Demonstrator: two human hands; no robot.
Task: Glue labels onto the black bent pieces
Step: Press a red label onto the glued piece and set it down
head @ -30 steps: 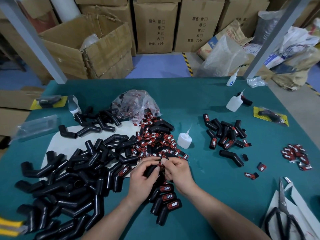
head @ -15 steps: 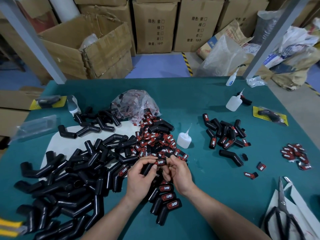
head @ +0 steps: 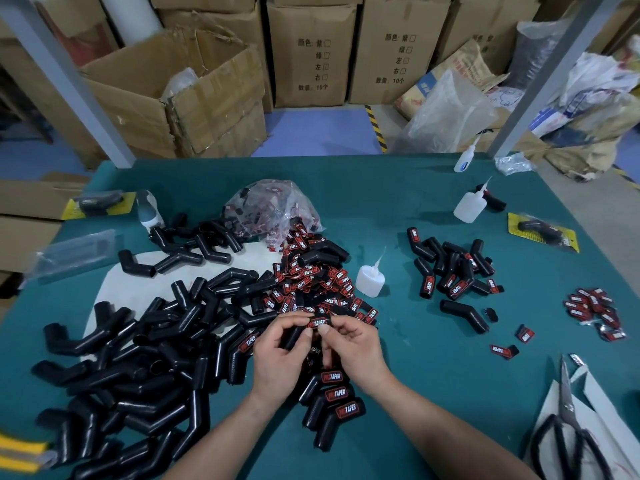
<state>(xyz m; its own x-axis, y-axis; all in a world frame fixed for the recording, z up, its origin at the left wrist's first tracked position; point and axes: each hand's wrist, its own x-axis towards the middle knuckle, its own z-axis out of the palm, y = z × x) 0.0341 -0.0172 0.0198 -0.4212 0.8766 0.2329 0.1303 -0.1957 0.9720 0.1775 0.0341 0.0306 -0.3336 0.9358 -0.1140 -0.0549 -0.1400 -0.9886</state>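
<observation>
My left hand grips a black bent piece above the table's middle. My right hand pinches a red and black label against the top of that piece. A heap of loose labels lies just beyond my fingers. Several unlabelled black bent pieces are piled on the left. Three labelled pieces lie between my wrists. A small glue bottle stands upright to the right of the label heap.
More labelled pieces lie at the right, with loose labels further right. Scissors rest on white paper at the lower right. Two more glue bottles stand at the back right. A plastic bag of labels sits behind the heap.
Both hands have turned the piece, and the label now lies face up across its top between my fingertips. The hands have stayed in the same spot.
</observation>
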